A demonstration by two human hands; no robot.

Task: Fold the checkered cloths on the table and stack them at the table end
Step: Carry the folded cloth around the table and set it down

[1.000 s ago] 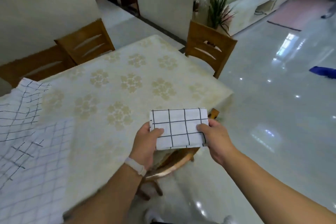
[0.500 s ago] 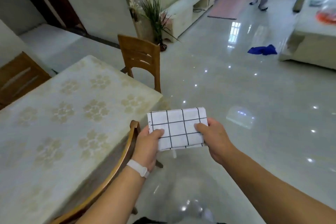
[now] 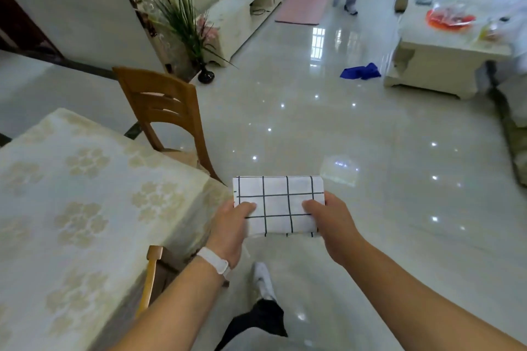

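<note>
The folded cloth (image 3: pixel 278 205) is pinched at each short side by the left hand (image 3: pixel 232 229) and right hand (image 3: pixel 330 225). A second ago it hung over the table (image 3: pixel 85 194) edge; now it is off the table's corner, probably being carried to the table end for stacking

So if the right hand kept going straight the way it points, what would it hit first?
The right hand holds the folded checkered cloth; beyond that, probably the table corner, though depth is unclear.
</note>
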